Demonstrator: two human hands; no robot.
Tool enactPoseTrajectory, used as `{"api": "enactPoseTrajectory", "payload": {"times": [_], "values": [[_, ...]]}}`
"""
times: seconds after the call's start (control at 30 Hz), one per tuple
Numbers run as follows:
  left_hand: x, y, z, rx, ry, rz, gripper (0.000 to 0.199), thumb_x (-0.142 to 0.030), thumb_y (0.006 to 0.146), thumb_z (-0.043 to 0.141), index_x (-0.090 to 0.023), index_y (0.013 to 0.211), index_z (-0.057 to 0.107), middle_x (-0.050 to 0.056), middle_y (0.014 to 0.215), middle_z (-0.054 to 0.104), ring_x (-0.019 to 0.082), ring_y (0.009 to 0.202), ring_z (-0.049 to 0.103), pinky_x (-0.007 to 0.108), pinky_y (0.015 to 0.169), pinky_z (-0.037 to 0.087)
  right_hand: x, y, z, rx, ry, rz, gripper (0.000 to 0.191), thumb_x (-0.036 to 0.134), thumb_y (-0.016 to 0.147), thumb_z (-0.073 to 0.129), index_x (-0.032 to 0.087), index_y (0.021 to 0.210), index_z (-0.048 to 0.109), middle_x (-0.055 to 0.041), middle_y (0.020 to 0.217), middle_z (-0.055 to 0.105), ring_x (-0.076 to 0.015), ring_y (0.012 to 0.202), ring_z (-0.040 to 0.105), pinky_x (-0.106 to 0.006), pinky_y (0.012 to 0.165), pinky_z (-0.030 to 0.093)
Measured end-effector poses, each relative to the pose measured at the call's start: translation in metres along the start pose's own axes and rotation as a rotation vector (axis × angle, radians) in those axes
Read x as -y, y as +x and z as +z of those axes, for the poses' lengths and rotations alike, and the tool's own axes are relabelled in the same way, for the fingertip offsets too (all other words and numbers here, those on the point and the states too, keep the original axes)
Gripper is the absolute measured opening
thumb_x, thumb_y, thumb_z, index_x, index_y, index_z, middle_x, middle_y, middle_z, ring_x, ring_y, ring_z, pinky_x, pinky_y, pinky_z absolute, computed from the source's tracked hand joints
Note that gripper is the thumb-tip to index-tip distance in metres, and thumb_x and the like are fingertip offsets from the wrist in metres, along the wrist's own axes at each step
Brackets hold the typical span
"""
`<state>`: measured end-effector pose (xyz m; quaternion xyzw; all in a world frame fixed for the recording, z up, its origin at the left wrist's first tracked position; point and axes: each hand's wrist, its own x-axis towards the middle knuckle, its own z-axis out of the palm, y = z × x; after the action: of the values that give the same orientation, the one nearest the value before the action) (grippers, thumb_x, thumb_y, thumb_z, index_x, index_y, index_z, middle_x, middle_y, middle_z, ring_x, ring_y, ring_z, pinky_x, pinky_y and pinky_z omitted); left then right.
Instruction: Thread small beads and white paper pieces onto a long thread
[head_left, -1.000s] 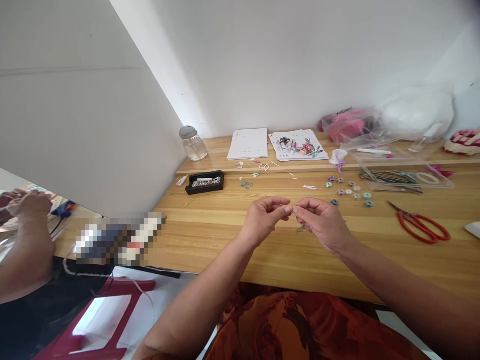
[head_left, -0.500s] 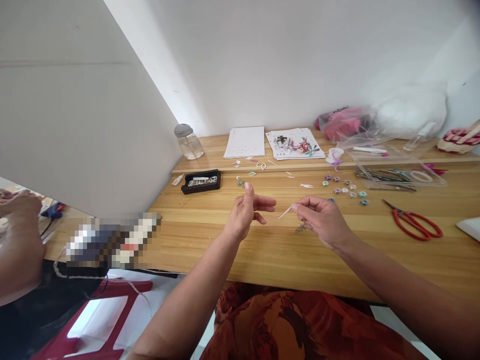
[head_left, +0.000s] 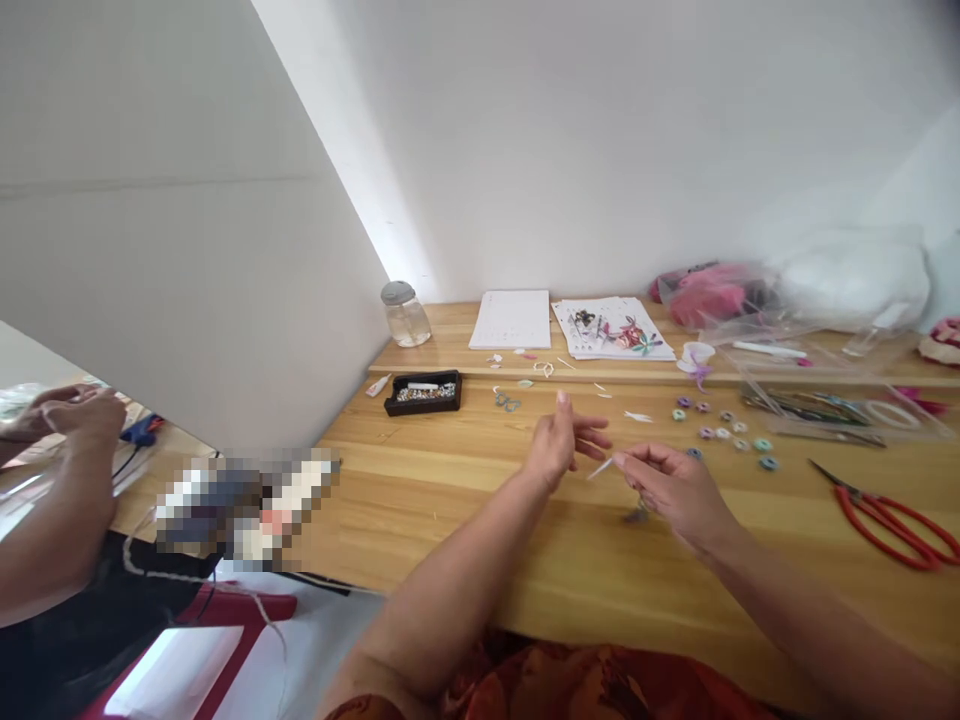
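My right hand (head_left: pixel 673 490) pinches a thin white strip (head_left: pixel 601 468) between thumb and fingertips, its free end pointing left. Just below that hand is a small greyish object (head_left: pixel 636 516), blurred and partly covered; whether it is held or lies on the table I cannot tell. My left hand (head_left: pixel 561 442) is held to the left of the strip, thumb up and fingers apart, with nothing in it. Its fingertips are close above the strip's free end. Several small spools (head_left: pixel 723 433) lie beyond my right hand, beside a few white slivers (head_left: pixel 637 416).
Red-handled scissors (head_left: pixel 892 520) lie at right. A clear plastic tray (head_left: pixel 911 425) holds tools. Farther back are paper sheets (head_left: pixel 510 320), a black bead box (head_left: pixel 424 393) and a lidded jar (head_left: pixel 407 318). A panel (head_left: pixel 187 250) separates another person's hands (head_left: pixel 75 415) at left.
The view has swung, so the table's contents appear farther right and lower. My left hand has come closer to my right hand, its fingertips now over the strip's end.
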<state>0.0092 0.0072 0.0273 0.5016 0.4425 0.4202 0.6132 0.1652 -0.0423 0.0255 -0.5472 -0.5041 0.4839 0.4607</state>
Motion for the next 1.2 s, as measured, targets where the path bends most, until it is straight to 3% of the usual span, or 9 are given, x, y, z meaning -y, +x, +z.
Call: {"api": "enactPoseTrajectory", "payload": {"times": [0.07,0.17,0.27,0.43,0.7,0.9,0.97,1.07,1.2], "values": [[0.010,0.009,0.002,0.006,-0.035,0.039,0.079,-0.067,0.091,0.023,-0.006,0.112,0.068,0.020,0.097,0.073,0.017,0.065,0.068,0.019,0.041,0.027,-0.002,0.007,0.000,-0.012,-0.017,0.002,0.038,0.053,0.068,0.076,0.017,0.068,0.063,0.0028,0.054,0.049,-0.0070,0.043,0.032,-0.024,0.040,0.023],[0.028,0.017,0.001,0.019,-0.095,0.069,0.069,-0.053,0.083,0.056,-0.013,0.139,0.048,0.016,0.108,0.072,0.015,0.067,0.068,0.018,0.042,0.032,-0.005,0.018,0.000,-0.046,0.017,0.034,0.037,0.052,0.067,0.076,0.017,0.071,0.063,0.0040,0.054,0.046,-0.0069,0.043,0.031,-0.023,0.040,0.021],[0.040,0.022,-0.004,-0.014,-0.107,0.091,0.071,-0.047,0.075,0.068,-0.013,0.135,0.052,0.014,0.101,0.073,0.016,0.067,0.067,0.018,0.043,0.034,-0.008,0.027,0.000,-0.057,0.072,0.042,0.035,0.049,0.068,0.076,0.019,0.070,0.060,0.0049,0.056,0.044,-0.0062,0.043,0.028,-0.023,0.040,0.019],[0.040,0.025,-0.009,-0.097,-0.130,0.112,0.068,-0.068,0.085,0.044,-0.010,0.112,0.065,0.014,0.083,0.072,0.015,0.058,0.062,0.023,0.049,0.040,-0.018,0.034,0.000,-0.085,0.076,0.047,0.030,0.045,0.068,0.078,0.019,0.070,0.062,0.0041,0.058,0.046,-0.0075,0.046,0.033,-0.023,0.040,0.025],[0.036,0.017,-0.011,0.024,-0.079,0.125,0.083,-0.067,0.092,0.014,-0.009,0.119,0.068,0.015,0.081,0.072,0.018,0.064,0.063,0.029,0.063,0.048,-0.039,0.040,-0.008,-0.066,-0.062,0.013,0.029,0.049,0.065,0.076,0.022,0.073,0.068,0.0009,0.057,0.050,-0.0117,0.046,0.037,-0.027,0.039,0.028],[0.046,0.027,-0.007,-0.043,-0.080,0.223,0.076,-0.049,0.082,0.061,-0.022,0.149,0.038,0.010,0.100,0.072,0.010,0.059,0.059,0.026,0.064,0.048,-0.031,0.038,-0.009,-0.089,-0.098,0.044,0.030,0.050,0.062,0.076,0.024,0.073,0.069,-0.0015,0.060,0.054,-0.0144,0.048,0.041,-0.029,0.041,0.031],[0.046,0.027,-0.006,-0.043,-0.078,0.218,0.068,-0.047,0.079,0.065,-0.019,0.140,0.052,0.009,0.094,0.072,0.010,0.059,0.058,0.025,0.065,0.049,-0.024,0.036,-0.006,-0.105,-0.121,0.051,0.029,0.050,0.060,0.076,0.024,0.071,0.069,-0.0018,0.058,0.055,-0.0148,0.048,0.042,-0.030,0.042,0.033],[0.045,0.022,-0.005,-0.048,-0.067,0.175,0.058,-0.057,0.081,0.061,-0.012,0.116,0.070,0.009,0.079,0.069,0.011,0.059,0.056,0.026,0.064,0.049,-0.014,0.036,-0.002,-0.138,-0.158,0.042,0.026,0.047,0.054,0.075,0.024,0.063,0.067,-0.0023,0.056,0.057,-0.0159,0.051,0.046,-0.030,0.048,0.039],[0.045,0.018,-0.005,-0.052,-0.060,0.189,0.075,-0.068,0.091,0.031,-0.008,0.106,0.073,0.010,0.070,0.066,0.014,0.060,0.058,0.028,0.062,0.048,-0.013,0.036,-0.001,-0.136,-0.173,0.045,0.024,0.046,0.055,0.073,0.024,0.062,0.066,-0.0020,0.056,0.058,-0.0159,0.052,0.047,-0.030,0.049,0.042]]}}
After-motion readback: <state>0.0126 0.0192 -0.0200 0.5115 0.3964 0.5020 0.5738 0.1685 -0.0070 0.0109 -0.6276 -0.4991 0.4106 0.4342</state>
